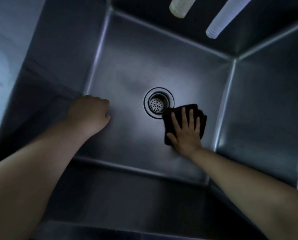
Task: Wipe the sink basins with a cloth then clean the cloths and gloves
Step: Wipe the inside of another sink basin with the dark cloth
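Cloth pressed flat under right hand, fingers spread for wiping beside drain; left hand curled, empty, bracing on basin floor.

Both arms reach down — right hand flat, fingers spread; left hand curled.

1. Drain sits mid-floor of the sink basin.
2. Cloth lies just right of the drain, under the right hand.
3. Left hand on the floor left of the drain.
4. Two hoses hang over the far wall.
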Demonstrator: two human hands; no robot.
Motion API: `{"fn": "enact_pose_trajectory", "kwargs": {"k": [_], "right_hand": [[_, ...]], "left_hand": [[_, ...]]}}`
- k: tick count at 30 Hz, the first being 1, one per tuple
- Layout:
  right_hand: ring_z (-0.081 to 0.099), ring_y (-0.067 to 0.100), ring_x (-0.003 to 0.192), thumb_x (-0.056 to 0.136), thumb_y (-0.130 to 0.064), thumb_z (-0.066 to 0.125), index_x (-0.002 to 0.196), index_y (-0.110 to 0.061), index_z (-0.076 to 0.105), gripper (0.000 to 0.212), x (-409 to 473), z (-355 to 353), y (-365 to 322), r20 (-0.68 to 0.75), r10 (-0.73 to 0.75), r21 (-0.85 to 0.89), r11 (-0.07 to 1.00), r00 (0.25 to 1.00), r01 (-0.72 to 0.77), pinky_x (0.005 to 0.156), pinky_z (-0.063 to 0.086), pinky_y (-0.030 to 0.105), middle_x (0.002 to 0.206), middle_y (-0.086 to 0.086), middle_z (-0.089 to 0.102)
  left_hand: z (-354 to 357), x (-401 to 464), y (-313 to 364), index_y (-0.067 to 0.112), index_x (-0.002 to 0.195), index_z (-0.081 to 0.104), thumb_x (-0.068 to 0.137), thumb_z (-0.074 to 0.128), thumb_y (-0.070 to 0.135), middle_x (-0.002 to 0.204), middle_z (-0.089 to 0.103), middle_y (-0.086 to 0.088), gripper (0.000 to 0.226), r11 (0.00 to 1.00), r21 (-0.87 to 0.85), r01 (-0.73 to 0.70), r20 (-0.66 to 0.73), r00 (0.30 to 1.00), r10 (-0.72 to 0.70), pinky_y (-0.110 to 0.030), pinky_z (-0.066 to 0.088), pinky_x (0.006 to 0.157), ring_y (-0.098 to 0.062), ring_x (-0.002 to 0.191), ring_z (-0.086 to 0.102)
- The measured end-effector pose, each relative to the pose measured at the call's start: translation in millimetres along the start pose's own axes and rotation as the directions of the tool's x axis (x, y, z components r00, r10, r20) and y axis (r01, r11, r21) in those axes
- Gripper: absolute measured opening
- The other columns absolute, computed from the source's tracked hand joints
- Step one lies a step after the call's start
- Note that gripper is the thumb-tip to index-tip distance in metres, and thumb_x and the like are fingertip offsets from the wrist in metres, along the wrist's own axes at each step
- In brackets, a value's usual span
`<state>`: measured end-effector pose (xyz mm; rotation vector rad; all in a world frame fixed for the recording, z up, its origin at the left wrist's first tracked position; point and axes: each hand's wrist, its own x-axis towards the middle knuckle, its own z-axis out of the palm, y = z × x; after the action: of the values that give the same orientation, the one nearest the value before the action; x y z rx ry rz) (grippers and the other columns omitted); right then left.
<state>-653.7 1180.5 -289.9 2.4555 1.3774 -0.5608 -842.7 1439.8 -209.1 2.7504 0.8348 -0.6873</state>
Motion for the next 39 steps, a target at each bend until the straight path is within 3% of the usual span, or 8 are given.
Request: {"fn": "enact_pose_trajectory", "kwargs": {"k": [6, 11, 16, 22, 25, 28, 33, 39], "right_hand": [[0.003, 0.046, 0.141, 0.086, -0.056, 0.049, 0.149, -0.027, 0.019, 0.076, 2.6, -4.4, -82.3, -0.067, -0.331, -0.035, 0.943, 0.941, 0.330, 0.108, -0.002, 0.064, 0.156, 0.019, 0.010], [-0.008, 0.038, 0.144, 0.093, -0.055, 0.032, 0.150, -0.032, 0.007, 0.066, 8.4, -2.9, -135.6, -0.003, -0.569, -0.128, 0.816, 0.822, 0.564, 0.110, -0.013, 0.060, 0.159, 0.011, 0.001], [0.002, 0.036, 0.145, 0.096, -0.054, 0.030, 0.149, -0.033, 0.017, 0.058, -15.7, 7.7, -111.3, 0.019, -0.724, -0.136, 0.682, 0.690, 0.719, 0.114, -0.002, 0.059, 0.158, 0.009, 0.011], [0.020, 0.036, 0.141, 0.093, -0.052, 0.036, 0.145, -0.032, 0.033, 0.055, -50.5, 16.2, -28.6, 0.057, -0.738, -0.163, 0.657, 0.672, 0.736, 0.109, 0.015, 0.063, 0.153, 0.006, 0.028], [0.020, 0.039, 0.139, 0.083, -0.057, 0.052, 0.143, -0.031, 0.035, 0.068, -51.3, 10.7, 14.4, 0.087, -0.672, -0.161, 0.719, 0.735, 0.676, 0.106, 0.014, 0.066, 0.153, 0.007, 0.027], [-0.011, 0.037, 0.139, 0.082, -0.059, 0.054, 0.145, -0.036, 0.009, 0.081, -35.6, 8.4, 38.6, 0.136, -0.527, -0.140, 0.828, 0.839, 0.543, 0.108, -0.009, 0.062, 0.154, 0.003, -0.002], [-0.020, 0.030, 0.142, 0.086, -0.055, 0.050, 0.145, -0.037, -0.007, 0.084, 15.3, -9.4, 61.8, 0.071, -0.145, -0.099, 0.983, 0.987, 0.152, 0.109, -0.015, 0.054, 0.159, 0.005, -0.007], [-0.024, 0.029, 0.141, 0.091, -0.059, 0.033, 0.149, -0.033, -0.010, 0.076, 35.1, -17.7, 69.4, 0.082, 0.231, 0.061, 0.970, 0.969, -0.237, 0.109, -0.015, 0.054, 0.157, 0.003, -0.021]], "left_hand": [[4.1, -1.1, -1.6, 0.013, 0.112, 0.061, 0.088, 0.054, 0.030, 0.108, 0.064, -0.012, 0.030, 0.999, -0.046, -0.005, -0.014, 1.000, 0.005, -0.034, 0.046, 0.074, -0.033, 0.099, 0.058], [7.3, -2.1, -2.8, 0.013, 0.115, 0.060, 0.087, 0.056, 0.024, 0.110, 0.064, -0.014, 0.030, 0.999, -0.051, -0.007, -0.043, 0.999, 0.005, -0.036, 0.046, 0.074, -0.035, 0.101, 0.058], [9.4, -3.5, -4.1, 0.015, 0.116, 0.060, 0.086, 0.057, 0.023, 0.111, 0.064, -0.012, 0.031, 1.000, -0.007, -0.001, -0.020, 1.000, 0.001, -0.035, 0.046, 0.073, -0.034, 0.103, 0.057], [6.5, -3.3, -2.4, 0.012, 0.111, 0.060, 0.087, 0.056, 0.023, 0.110, 0.064, -0.013, 0.027, 1.000, -0.002, -0.031, 0.030, 0.999, 0.031, -0.034, 0.046, 0.076, -0.034, 0.101, 0.058], [6.5, -2.6, -0.7, 0.013, 0.107, 0.059, 0.088, 0.055, 0.024, 0.109, 0.063, -0.011, 0.023, 0.999, -0.015, -0.031, 0.043, 0.999, 0.031, -0.032, 0.042, 0.072, -0.032, 0.100, 0.057], [8.4, -3.4, 0.4, 0.012, 0.108, 0.059, 0.088, 0.055, 0.026, 0.108, 0.062, -0.010, 0.025, 0.999, -0.023, -0.027, 0.066, 0.997, 0.028, -0.031, 0.043, 0.072, -0.030, 0.100, 0.057], [11.0, -5.3, 1.3, 0.015, 0.114, 0.060, 0.086, 0.058, 0.026, 0.109, 0.064, -0.010, 0.031, 0.997, -0.040, -0.073, 0.058, 0.996, 0.075, -0.034, 0.047, 0.077, -0.031, 0.100, 0.058], [8.3, -5.5, 5.5, 0.016, 0.115, 0.060, 0.084, 0.061, 0.028, 0.113, 0.064, -0.009, 0.033, 0.994, -0.037, -0.104, 0.047, 0.993, 0.105, -0.034, 0.048, 0.080, -0.031, 0.103, 0.058]]}}
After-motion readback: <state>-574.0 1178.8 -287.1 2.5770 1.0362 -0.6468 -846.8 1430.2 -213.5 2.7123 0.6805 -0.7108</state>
